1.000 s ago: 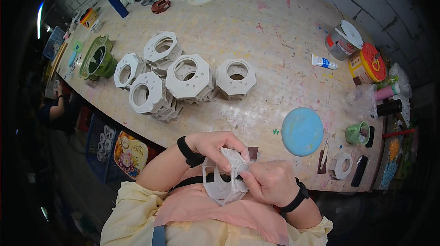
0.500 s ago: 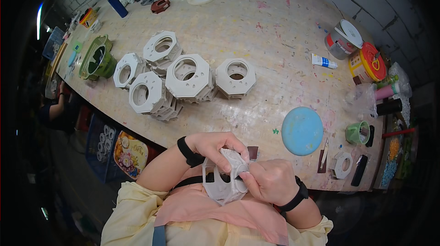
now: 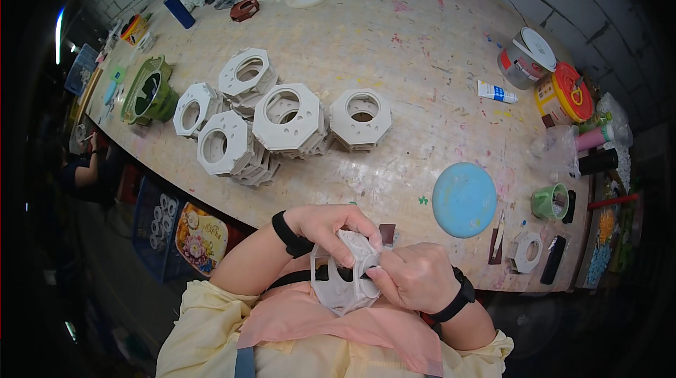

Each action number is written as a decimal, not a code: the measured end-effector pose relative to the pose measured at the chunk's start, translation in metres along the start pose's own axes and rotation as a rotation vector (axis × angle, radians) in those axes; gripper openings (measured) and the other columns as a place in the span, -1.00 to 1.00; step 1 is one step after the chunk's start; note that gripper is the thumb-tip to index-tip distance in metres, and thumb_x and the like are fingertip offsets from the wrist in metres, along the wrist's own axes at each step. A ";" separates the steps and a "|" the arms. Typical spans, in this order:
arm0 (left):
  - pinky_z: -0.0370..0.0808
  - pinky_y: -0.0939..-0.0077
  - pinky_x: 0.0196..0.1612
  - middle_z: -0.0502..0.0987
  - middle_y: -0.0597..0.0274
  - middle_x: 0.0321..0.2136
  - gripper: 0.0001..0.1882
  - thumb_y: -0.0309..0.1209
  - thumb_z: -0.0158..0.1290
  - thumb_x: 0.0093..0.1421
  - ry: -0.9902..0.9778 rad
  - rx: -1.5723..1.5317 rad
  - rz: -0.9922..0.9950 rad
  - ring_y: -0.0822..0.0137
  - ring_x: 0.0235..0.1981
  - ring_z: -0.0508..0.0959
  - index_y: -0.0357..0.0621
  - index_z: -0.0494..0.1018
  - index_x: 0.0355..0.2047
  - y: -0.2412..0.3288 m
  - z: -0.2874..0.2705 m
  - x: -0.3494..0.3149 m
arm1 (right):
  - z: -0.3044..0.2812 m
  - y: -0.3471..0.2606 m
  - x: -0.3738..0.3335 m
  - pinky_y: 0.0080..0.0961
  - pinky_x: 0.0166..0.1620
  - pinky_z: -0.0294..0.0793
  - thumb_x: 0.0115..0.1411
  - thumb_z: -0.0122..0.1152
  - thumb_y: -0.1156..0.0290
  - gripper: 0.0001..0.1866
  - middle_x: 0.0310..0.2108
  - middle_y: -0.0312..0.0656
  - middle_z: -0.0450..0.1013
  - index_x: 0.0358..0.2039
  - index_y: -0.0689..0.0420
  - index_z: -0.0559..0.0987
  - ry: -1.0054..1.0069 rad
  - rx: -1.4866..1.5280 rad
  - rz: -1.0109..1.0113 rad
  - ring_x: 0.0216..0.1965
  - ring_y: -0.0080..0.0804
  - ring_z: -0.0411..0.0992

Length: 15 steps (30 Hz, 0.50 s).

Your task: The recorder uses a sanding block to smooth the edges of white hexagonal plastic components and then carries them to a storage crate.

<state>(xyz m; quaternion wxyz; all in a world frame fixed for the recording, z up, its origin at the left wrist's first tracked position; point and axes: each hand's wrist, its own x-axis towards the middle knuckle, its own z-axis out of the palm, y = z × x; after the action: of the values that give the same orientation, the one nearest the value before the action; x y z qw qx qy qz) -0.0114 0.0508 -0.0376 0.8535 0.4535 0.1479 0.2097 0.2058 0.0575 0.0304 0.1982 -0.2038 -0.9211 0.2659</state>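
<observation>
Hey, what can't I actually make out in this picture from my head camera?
All in the head view:
Whether the right hand grips anything: its own closed fingers hide that.
The far side of the white octagonal frame: covered by its near side and the left hand.
The bottom of the green basket: hidden by its wall and dark contents.
What the co-worker's hand holds, if anything: too small and dim.

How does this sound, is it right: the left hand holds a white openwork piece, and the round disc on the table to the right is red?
Not quite: the round disc on the table to the right is blue, not red, as the head view shows. The left hand does hold a white openwork piece.
</observation>
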 end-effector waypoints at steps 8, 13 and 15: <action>0.34 0.63 -0.30 0.45 0.24 -0.32 -0.55 -0.47 0.25 -0.09 -0.005 0.015 0.008 0.51 -0.33 0.41 -0.38 0.38 -0.19 0.001 0.001 0.002 | -0.002 0.000 0.000 -0.43 -0.68 0.30 0.02 0.21 0.23 -0.69 -0.79 -0.23 0.31 -0.68 0.12 0.37 -0.015 0.019 -0.015 -0.76 -0.32 0.35; 0.33 0.63 -0.30 0.44 0.24 -0.32 -0.55 -0.47 0.25 -0.10 0.005 -0.009 -0.027 0.50 -0.33 0.41 -0.38 0.38 -0.19 0.000 0.001 0.001 | -0.004 0.001 0.000 -0.43 -0.67 0.31 0.01 0.22 0.23 -0.70 -0.78 -0.23 0.33 -0.68 0.12 0.38 -0.024 0.036 -0.022 -0.75 -0.31 0.37; 0.33 0.63 -0.29 0.44 0.25 -0.32 -0.55 -0.47 0.25 -0.10 0.006 -0.003 -0.018 0.51 -0.33 0.41 -0.38 0.38 -0.19 -0.001 0.001 0.001 | -0.004 0.001 0.000 -0.44 -0.67 0.32 0.01 0.22 0.23 -0.70 -0.78 -0.22 0.33 -0.67 0.12 0.39 -0.025 0.038 -0.024 -0.75 -0.31 0.37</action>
<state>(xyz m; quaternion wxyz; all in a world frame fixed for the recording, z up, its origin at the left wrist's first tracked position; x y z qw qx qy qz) -0.0096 0.0500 -0.0376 0.8557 0.4500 0.1544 0.2036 0.2076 0.0598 0.0331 0.1937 -0.1855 -0.9207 0.2836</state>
